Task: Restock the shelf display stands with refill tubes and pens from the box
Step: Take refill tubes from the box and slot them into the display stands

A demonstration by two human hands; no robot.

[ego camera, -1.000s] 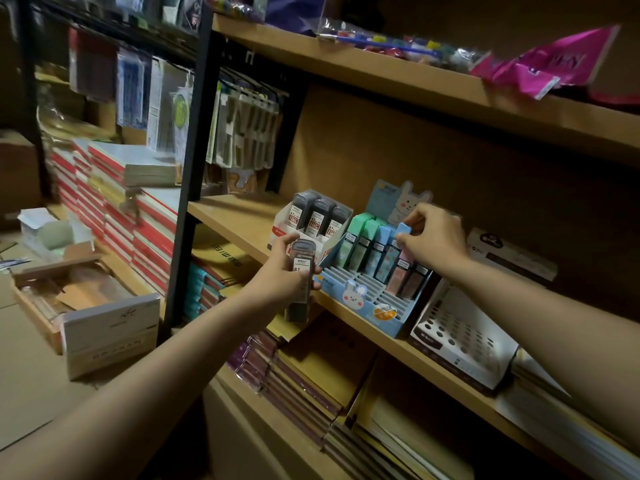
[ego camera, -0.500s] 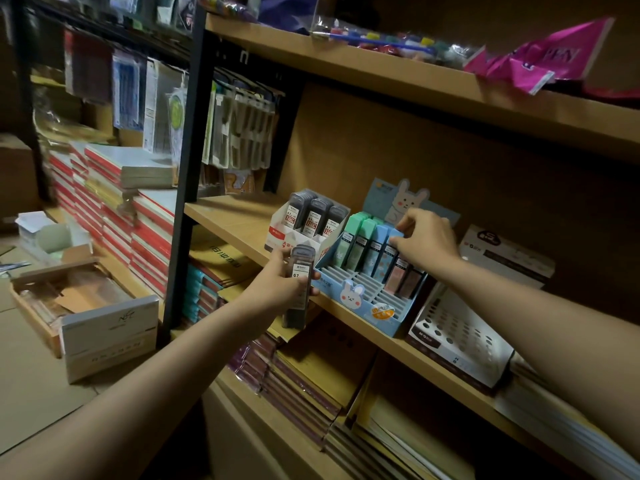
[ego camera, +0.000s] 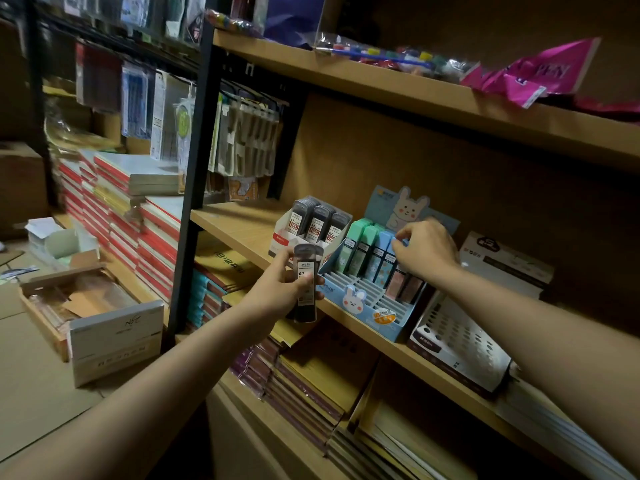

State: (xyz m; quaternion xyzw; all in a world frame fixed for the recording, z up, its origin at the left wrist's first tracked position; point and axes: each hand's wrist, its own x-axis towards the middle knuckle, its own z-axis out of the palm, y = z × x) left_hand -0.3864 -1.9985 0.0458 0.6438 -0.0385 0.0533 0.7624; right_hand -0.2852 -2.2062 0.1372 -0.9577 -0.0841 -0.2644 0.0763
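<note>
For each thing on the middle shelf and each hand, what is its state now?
Left hand: grips dark refill tubes.
Right hand: pinches a blue tube.
Bunny stand: front slots empty.
White box: open, holds dark tubes.
Perforated stand: holes empty.

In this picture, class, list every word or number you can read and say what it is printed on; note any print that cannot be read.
"0.7": on the dark refill tube held in the left hand.
"0.7" and "100": on the labels of the dark tubes in the white stand.
"PEN": on the pink packet, top shelf.
Print on the rabbit stand, the white perforated stand and the white floor box: too small or blurred.
</note>
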